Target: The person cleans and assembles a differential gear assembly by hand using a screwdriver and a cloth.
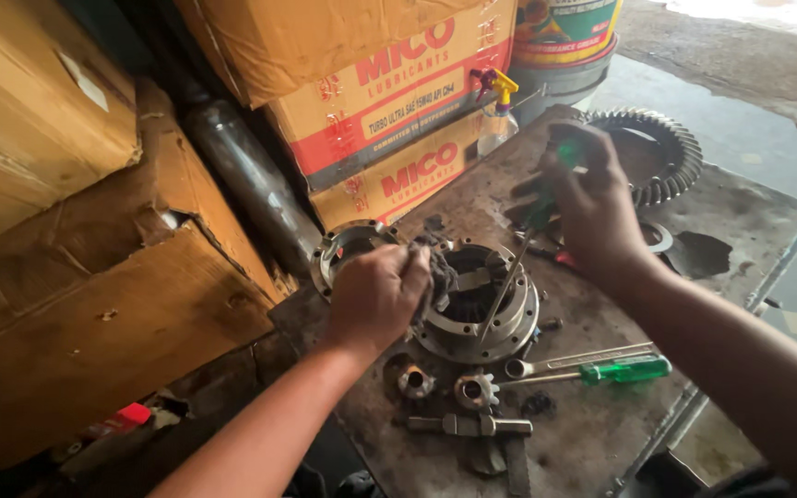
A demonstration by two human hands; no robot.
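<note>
Soft daylight from upper right, dim left corner, slight motion blur.

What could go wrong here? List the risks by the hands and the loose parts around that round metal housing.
1. The right hand levers a green-handled screwdriver inside the round metal housing; a slip could jab the left hand, which presses a dark rag on the rim.
2. The small gears and cross pin lie loose near the bench edge and could get knocked off.
</note>
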